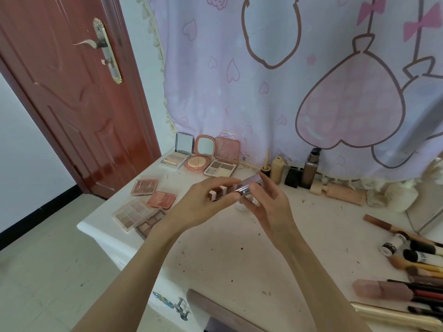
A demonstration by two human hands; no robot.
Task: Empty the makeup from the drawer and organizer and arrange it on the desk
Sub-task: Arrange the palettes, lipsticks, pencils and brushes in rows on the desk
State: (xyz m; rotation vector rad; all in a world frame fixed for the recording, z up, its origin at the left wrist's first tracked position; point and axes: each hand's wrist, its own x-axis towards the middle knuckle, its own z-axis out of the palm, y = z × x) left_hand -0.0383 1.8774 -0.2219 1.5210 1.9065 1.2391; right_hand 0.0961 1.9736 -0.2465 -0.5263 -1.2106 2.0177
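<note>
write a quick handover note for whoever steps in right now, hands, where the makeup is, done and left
Left hand and right hand both grip one small clear makeup case above the desk.
Done: three open compacts stand at the back, four closed palettes lie at left, bottles line the curtain, brushes lie at right.
Left: set the case down. Drawer and organizer contents are not visible.

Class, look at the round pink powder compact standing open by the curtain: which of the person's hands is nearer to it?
Left. The left hand is in front of the compact, slightly to its right; the right hand is further right.
</note>
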